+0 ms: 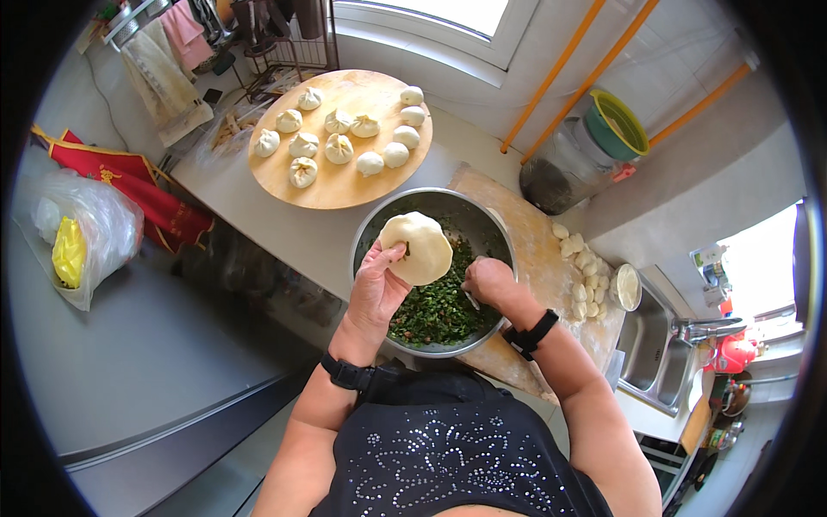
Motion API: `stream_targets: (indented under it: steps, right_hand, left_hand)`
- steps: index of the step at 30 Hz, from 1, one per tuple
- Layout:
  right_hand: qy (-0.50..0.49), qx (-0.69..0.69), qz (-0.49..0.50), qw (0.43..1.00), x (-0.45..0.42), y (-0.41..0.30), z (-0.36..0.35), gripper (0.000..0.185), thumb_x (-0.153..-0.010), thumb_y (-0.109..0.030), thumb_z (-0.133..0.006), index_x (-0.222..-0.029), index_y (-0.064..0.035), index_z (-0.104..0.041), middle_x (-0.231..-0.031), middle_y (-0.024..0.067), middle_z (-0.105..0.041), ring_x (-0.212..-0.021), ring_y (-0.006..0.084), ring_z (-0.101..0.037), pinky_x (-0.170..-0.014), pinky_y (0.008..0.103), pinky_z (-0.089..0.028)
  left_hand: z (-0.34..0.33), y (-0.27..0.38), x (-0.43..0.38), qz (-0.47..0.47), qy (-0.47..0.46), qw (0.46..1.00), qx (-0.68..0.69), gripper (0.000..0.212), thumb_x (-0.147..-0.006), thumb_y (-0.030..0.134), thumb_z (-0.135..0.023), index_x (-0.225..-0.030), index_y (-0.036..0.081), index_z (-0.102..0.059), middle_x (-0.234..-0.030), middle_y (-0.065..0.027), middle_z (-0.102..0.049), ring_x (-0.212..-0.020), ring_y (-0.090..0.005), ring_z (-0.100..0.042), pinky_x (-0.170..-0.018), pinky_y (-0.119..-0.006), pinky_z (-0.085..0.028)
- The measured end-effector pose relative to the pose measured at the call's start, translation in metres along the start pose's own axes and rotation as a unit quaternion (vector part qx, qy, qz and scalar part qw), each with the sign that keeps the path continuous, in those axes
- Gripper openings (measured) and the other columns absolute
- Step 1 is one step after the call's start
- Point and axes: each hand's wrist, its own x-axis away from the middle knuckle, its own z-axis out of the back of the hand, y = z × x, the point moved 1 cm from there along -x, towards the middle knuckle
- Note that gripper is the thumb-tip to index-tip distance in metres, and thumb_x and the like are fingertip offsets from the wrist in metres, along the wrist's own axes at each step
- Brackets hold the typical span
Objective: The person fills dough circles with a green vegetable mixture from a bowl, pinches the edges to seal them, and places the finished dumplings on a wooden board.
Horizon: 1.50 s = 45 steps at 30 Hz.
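Note:
My left hand (pixel 378 287) holds a flat round dough wrapper (pixel 423 249) over a large metal bowl (pixel 357 226), thumb on top and a dark smear of filling beside it. Chopped green filling with brown bits (pixel 434 310) lies in the bowl. At the bowl's right side, my right hand (pixel 489 281) is closed around a utensil (pixel 473 300); only its pale end shows, low against the filling, so its exact kind is hidden. Beyond the bowl, a round wooden board (pixel 284 184) carries several pleated buns (pixel 338 148) and several smooth dough pieces (pixel 406 137).
To the right, a floured wooden board (pixel 539 258) bears a pile of dough pieces (pixel 589 284). A flour container (pixel 625 287) stands beside the sink (pixel 652 342). Behind are a large clear jar (pixel 562 171) and a green basket (pixel 617 126). A grey appliance (pixel 161 349) borders the left.

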Motion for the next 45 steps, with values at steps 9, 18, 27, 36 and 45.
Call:
stream_targets:
  steps: [9, 18, 27, 36, 45]
  right_hand:
    - [0.088, -0.086, 0.026, 0.992, 0.011, -0.005, 0.027, 0.017, -0.081, -0.018, -0.054, -0.086, -0.0029, -0.059, -0.077, 0.0209, -0.064, -0.076, 0.0411, -0.063, -0.069, 0.049, -0.05]
    - [0.164, -0.168, 0.054, 0.971, -0.021, -0.005, 0.004, 0.017, -0.089, -0.021, -0.052, -0.095, -0.0084, -0.062, -0.084, 0.0173, -0.067, -0.08, 0.0394, -0.063, -0.071, 0.0468, -0.05]
    - [-0.057, -0.484, -0.024, 0.873, -0.009, -0.013, 0.005, 0.019, -0.089, -0.019, -0.06, -0.095, -0.0033, -0.069, -0.071, -0.0046, -0.056, -0.062, 0.0061, -0.048, -0.055, 0.0224, -0.038]
    - [-0.038, -0.582, -0.041, 0.811, 0.014, -0.009, 0.046, 0.017, -0.09, -0.02, -0.059, -0.095, -0.0061, -0.068, -0.071, -0.0068, -0.053, -0.059, 0.0028, -0.042, -0.05, 0.02, -0.031]
    - [0.34, 0.075, 0.26, 0.901, 0.041, -0.07, 0.063, 0.018, -0.075, -0.011, -0.059, -0.093, -0.0097, -0.057, -0.073, 0.0039, -0.052, -0.068, 0.0224, -0.056, -0.061, 0.0363, -0.046]
  left_hand:
    - [0.009, 0.022, 0.013, -0.065, 0.015, 0.991, 0.118, 0.042, -0.092, 0.03, -0.06, -0.128, 0.008, -0.053, -0.129, -0.0149, -0.055, -0.124, -0.0329, -0.049, -0.103, -0.05, -0.044]
    - [0.044, 0.029, 0.016, -0.049, 0.105, 0.991, 0.061, 0.037, -0.095, 0.023, -0.054, -0.125, 0.001, -0.052, -0.122, -0.0184, -0.058, -0.117, -0.0331, -0.054, -0.103, -0.046, -0.043]
    - [0.043, 0.026, 0.016, -0.048, 0.1, 0.993, 0.035, 0.035, -0.097, 0.024, -0.051, -0.124, 0.001, -0.052, -0.119, -0.0184, -0.06, -0.113, -0.0319, -0.057, -0.1, -0.044, -0.045]
    - [0.038, 0.005, 0.001, -0.077, 0.173, 0.982, -0.009, 0.035, -0.099, 0.029, -0.048, -0.122, 0.003, -0.054, -0.117, -0.0145, -0.062, -0.108, -0.0276, -0.06, -0.098, -0.041, -0.047]
    - [0.03, -0.028, -0.032, 0.013, 0.189, 0.972, 0.142, 0.044, -0.103, 0.042, -0.031, -0.112, 0.006, -0.055, -0.108, -0.0115, -0.061, -0.101, -0.0267, -0.06, -0.091, -0.045, -0.05]
